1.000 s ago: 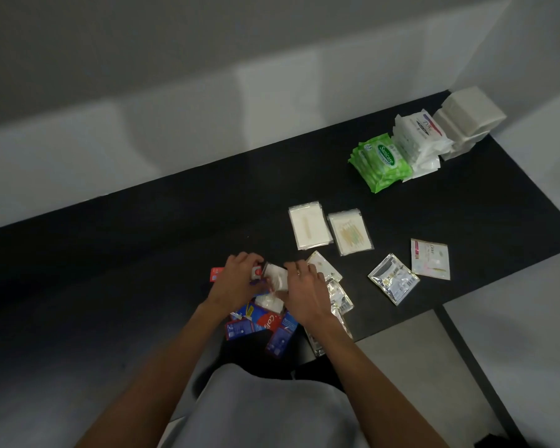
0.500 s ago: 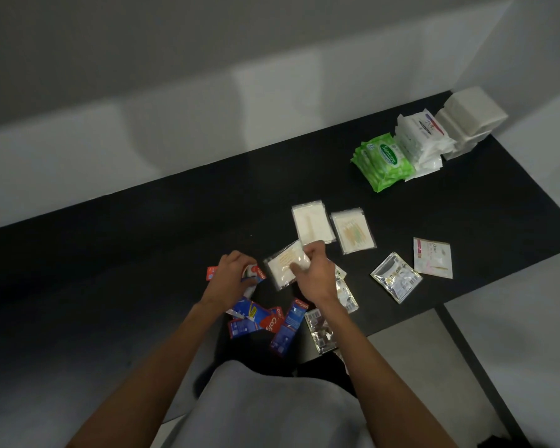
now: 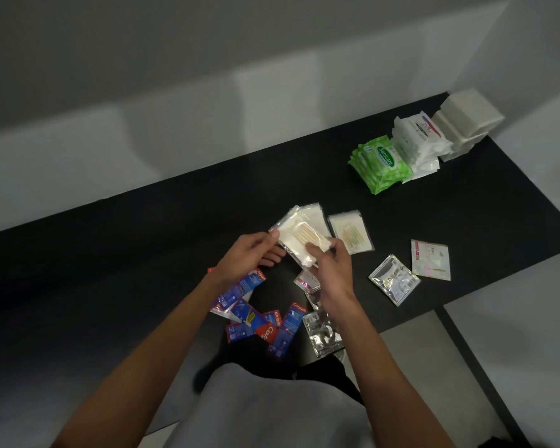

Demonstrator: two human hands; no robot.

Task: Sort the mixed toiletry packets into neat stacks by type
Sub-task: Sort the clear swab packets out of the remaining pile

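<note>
Gripping swab packet [image 3: 299, 239] at opposite ends with left hand [image 3: 243, 257] and right hand [image 3: 332, 270]; held slantwise, just short of matching packet [image 3: 314, 215].

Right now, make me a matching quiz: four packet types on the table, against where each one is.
1. green wipes
2. swab packet
3. toothpaste packets
4. single foil packet

a. near edge of the table, between the forearms
b. flat, just left of the white sachet
c. held by left hand and right hand
d. far right, beside the white stacks

Pairs: 1-d, 2-c, 3-a, 4-b.
</note>
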